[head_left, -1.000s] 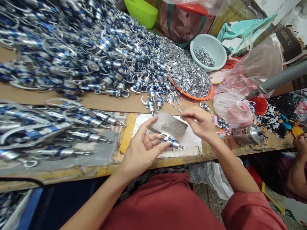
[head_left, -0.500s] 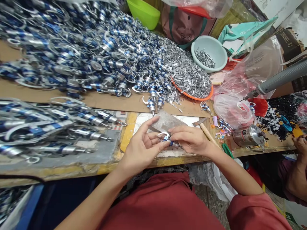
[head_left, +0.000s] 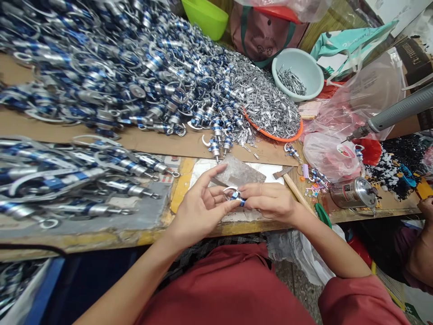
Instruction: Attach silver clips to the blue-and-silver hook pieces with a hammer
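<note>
Between my hands is a small blue-and-silver metal piece [head_left: 233,195] with a curved silver arm. The thumb and fingers of my left hand [head_left: 203,205] pinch its curved end. My right hand [head_left: 269,201] closes on the other end, and its fingers hide most of that side. Just beyond my fingers a flat grey metal block [head_left: 238,170] lies on a white sheet. A hammer with a wooden handle [head_left: 297,192] rests to the right of my right hand.
A large heap of similar pieces [head_left: 101,67] covers the back left, with a row [head_left: 84,185] nearer. Small metal plates [head_left: 274,108] overflow an orange-rimmed tray. Pins fill a pale bowl [head_left: 314,76]. A grey electric screwdriver [head_left: 399,108] hangs at right, above a metal mug [head_left: 352,192]. Another person's arm [head_left: 422,248] shows.
My right-hand fingers have shifted slightly on the piece and now cover more of its right end. The left hand keeps its pinch. The whole view has shifted slightly.
</note>
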The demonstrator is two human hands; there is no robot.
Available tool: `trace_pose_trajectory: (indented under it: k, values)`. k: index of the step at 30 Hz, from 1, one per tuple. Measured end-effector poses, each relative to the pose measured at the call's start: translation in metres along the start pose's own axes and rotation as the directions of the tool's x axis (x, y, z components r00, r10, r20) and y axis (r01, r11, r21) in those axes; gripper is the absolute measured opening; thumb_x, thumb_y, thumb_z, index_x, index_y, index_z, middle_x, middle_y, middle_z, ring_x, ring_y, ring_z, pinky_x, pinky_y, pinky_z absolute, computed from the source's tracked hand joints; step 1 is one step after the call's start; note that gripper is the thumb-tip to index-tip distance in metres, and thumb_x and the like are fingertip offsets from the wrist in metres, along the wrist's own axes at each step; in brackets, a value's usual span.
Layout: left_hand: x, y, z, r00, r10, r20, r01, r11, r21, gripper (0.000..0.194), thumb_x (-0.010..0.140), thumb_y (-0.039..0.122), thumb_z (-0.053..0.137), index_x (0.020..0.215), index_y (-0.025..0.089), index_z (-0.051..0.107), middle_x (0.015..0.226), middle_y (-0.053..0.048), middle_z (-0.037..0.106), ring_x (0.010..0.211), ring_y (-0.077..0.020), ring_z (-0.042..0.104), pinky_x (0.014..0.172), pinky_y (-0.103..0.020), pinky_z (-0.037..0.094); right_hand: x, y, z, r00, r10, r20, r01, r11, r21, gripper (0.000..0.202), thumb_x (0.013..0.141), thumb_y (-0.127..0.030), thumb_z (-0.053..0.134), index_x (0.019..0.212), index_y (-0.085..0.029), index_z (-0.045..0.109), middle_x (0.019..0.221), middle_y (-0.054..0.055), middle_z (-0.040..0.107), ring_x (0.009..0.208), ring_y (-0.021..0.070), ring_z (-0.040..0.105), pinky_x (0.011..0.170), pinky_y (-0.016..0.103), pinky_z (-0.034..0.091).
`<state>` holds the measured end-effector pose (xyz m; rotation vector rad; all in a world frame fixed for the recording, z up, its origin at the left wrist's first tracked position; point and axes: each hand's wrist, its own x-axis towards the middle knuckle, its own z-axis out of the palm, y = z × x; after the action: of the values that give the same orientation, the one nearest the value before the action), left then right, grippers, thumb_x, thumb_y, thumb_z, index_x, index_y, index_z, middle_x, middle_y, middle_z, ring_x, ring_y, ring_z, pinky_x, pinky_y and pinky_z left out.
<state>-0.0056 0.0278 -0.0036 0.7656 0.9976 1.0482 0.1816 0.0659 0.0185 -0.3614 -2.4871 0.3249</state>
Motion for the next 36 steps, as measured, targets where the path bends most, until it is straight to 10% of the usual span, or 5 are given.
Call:
trace_pose_trajectory:
  k: [11, 15, 20, 30, 36]
  values:
    - [0.001, 0.000, 0.002, 1.000, -0.012, -0.019, 0.012, 1.000, -0.011, 0.092, 0.056, 0.025, 0.080, 0.134, 0.014, 0.032, 0.074, 0.000, 0.065, 0.069, -0.0126, 0.064, 0.069, -0.025, 0.053, -0.021, -0.013, -0.001, 0.983, 0.146, -0.111, -0.157, 0.983, -0.094, 0.025, 0.090, -0.009, 0.037, 0.096, -0.018, 0.059, 0.101, 0.008, 0.070, 0.108, 0.0147, 0.061, 0.087, 0.031, 0.055]
    - [0.001, -0.001, 0.001, 1.000, -0.006, -0.016, 0.006, 1.000, -0.005, 0.090, 0.056, 0.025, 0.079, 0.133, 0.013, 0.033, 0.074, 0.000, 0.064, 0.069, -0.0139, 0.065, 0.070, -0.027, 0.054, -0.063, -0.016, -0.023, 0.745, 0.559, -0.363, -0.665, 0.659, -0.351, 0.017, 0.087, -0.022, 0.052, 0.102, -0.020, 0.060, 0.100, 0.010, 0.066, 0.098, 0.0214, 0.063, 0.084, 0.040, 0.053]
    - [0.002, -0.002, 0.000, 1.000, 0.006, -0.023, -0.006, 1.000, 0.024, 0.091, 0.056, 0.027, 0.080, 0.133, 0.013, 0.034, 0.074, -0.001, 0.064, 0.069, -0.0156, 0.065, 0.069, -0.030, 0.055, -0.106, -0.009, -0.034, 0.425, 0.891, -0.160, -0.804, 0.290, -0.518, 0.033, 0.086, -0.040, 0.052, 0.109, -0.019, 0.061, 0.091, 0.008, 0.062, 0.085, 0.0241, 0.062, 0.071, 0.038, 0.052]
    - [0.002, 0.004, 0.001, 1.000, -0.012, -0.009, 0.012, 0.999, 0.053, 0.092, 0.056, 0.029, 0.080, 0.134, 0.013, 0.033, 0.076, -0.002, 0.066, 0.073, -0.0168, 0.067, 0.073, -0.031, 0.055, -0.035, -0.057, -0.035, 0.826, 0.562, -0.049, -0.539, 0.761, -0.361, 0.053, 0.087, -0.008, 0.044, 0.137, -0.027, 0.037, 0.107, 0.006, 0.065, 0.095, 0.0163, 0.063, 0.081, 0.027, 0.050]
    - [0.001, 0.004, 0.001, 1.000, -0.016, 0.017, 0.015, 1.000, 0.026, 0.094, 0.057, 0.031, 0.080, 0.135, 0.014, 0.030, 0.080, -0.004, 0.068, 0.076, -0.0198, 0.069, 0.075, -0.035, 0.056, -0.028, -0.065, -0.031, 0.811, 0.582, 0.057, -0.510, 0.751, -0.420, 0.063, 0.082, -0.003, 0.039, 0.140, -0.029, 0.036, 0.094, 0.003, 0.068, 0.081, 0.0145, 0.065, 0.068, 0.022, 0.053]
